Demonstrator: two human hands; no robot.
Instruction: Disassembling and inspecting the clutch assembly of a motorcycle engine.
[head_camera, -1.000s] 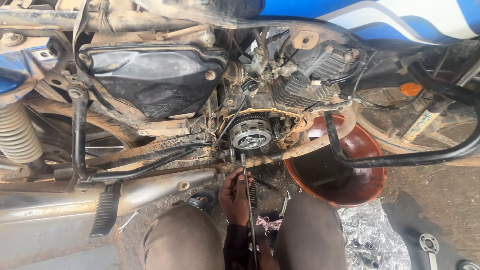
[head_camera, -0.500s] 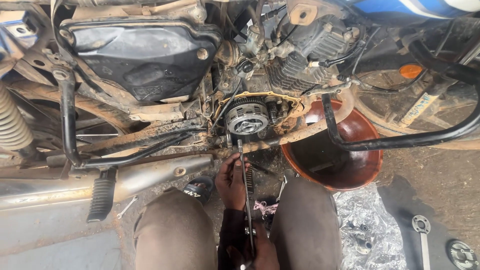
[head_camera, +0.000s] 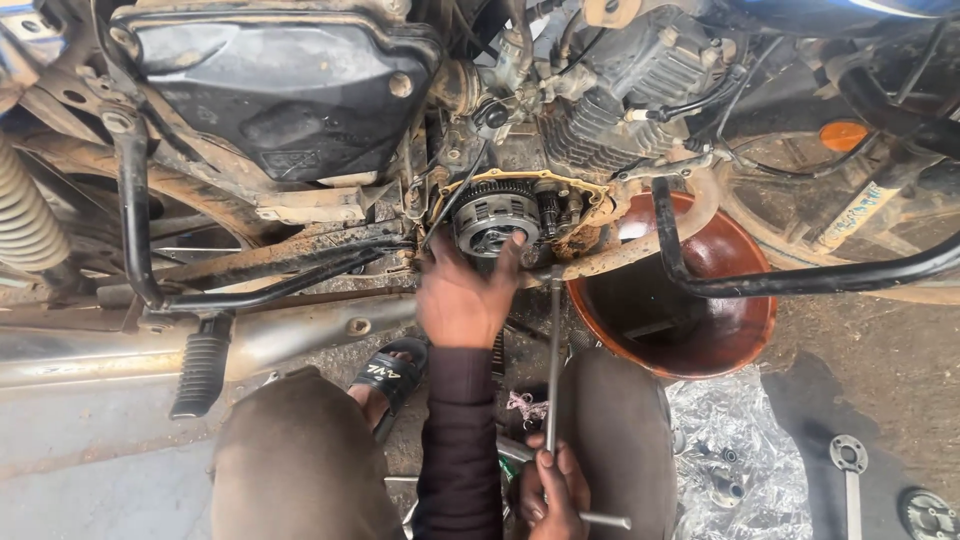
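The left hand (head_camera: 462, 297) reaches far, fingers spread against the exposed clutch assembly (head_camera: 492, 219). Near, the right hand (head_camera: 551, 492) is closed around a long T-handle wrench (head_camera: 554, 360), left of the brown oil pan (head_camera: 672, 300).

The brown dirt floor (head_camera: 880, 350) holds a round dark-red bowl (head_camera: 690, 330) just right of the raised left hand (head_camera: 462, 300). Crinkly silver foil (head_camera: 735, 460) and a flat metal tool (head_camera: 850, 470) lie right of the low right hand (head_camera: 550, 495).
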